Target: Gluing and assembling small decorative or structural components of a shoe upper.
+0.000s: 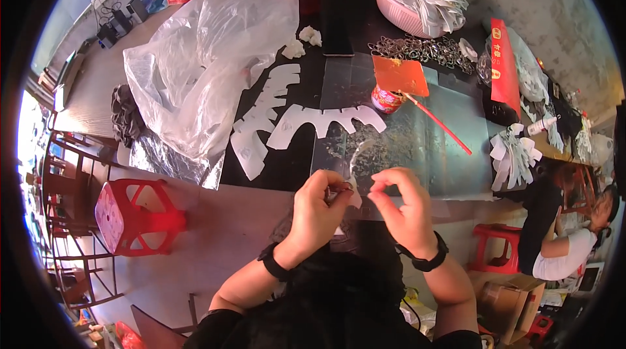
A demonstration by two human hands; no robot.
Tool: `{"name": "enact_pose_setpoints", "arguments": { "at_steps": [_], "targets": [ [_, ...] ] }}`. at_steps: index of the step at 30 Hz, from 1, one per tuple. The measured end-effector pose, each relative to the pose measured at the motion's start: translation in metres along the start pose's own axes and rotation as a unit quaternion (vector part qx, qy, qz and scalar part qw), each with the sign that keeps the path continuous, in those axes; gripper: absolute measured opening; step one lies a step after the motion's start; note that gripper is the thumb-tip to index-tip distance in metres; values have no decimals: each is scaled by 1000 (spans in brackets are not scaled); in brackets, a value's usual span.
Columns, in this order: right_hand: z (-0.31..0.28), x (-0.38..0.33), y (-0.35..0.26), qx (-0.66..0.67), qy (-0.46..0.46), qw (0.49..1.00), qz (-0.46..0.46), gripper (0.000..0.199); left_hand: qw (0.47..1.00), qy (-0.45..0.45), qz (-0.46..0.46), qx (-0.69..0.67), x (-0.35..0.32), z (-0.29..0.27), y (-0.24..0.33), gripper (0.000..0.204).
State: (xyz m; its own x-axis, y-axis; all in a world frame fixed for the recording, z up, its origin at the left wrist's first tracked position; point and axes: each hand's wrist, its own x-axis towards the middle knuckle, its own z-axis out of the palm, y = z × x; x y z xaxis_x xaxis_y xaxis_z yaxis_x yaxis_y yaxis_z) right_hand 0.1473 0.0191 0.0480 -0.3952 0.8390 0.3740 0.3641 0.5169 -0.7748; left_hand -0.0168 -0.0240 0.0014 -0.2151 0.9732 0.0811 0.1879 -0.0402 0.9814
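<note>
My left hand (pixel 313 211) is closed in a pinch at the front edge of the table. Its fingertips grip a thin white cut-out strip (pixel 355 197), seen nearly edge-on, and a small dark bit shows between them, too small to name. Just to the right, my right hand (pixel 409 209) has thumb and forefinger curved toward each other with a gap, nothing visible between them. Beyond the hands, a white notched, arched strip (pixel 326 121) lies partly on a worn metallic sheet (pixel 450 166). Another notched strip (pixel 251 150) and more like it lie to its left.
A colourful tin (pixel 386 99) bears an orange card (pixel 399 75) and red stick (pixel 440 124). Behind are metal rings (pixel 417 50) and a pink basket (pixel 405 16) of white pieces. A plastic bag (pixel 202 68) covers the left; another person (pixel 564 251) sits at right.
</note>
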Motion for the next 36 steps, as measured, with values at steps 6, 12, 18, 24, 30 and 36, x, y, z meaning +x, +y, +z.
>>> {"name": "enact_pose_setpoints", "arguments": {
  "at_steps": [6,12,18,24,30,36],
  "targets": [
    [19,-1,4,5,22,998,52,30,998,27,44,34,2,11,13,17],
    [29,4,6,60,-30,997,48,33,994,-24,-86,-57,-3,-5,-4,20],
    [34,-4,6,78,-10,992,102,34,981,-42,-98,-164,3,-6,14,13],
    [51,-17,4,86,107,991,5,25,845,-65,-247,-469,10,-12,9,12],
    [35,-10,0,-58,43,997,-35,39,939,-23,-151,-308,1,-6,7,13],
    [35,-7,1,-76,21,997,-20,44,981,-31,-123,-144,2,-4,13,12]
  ]
}}
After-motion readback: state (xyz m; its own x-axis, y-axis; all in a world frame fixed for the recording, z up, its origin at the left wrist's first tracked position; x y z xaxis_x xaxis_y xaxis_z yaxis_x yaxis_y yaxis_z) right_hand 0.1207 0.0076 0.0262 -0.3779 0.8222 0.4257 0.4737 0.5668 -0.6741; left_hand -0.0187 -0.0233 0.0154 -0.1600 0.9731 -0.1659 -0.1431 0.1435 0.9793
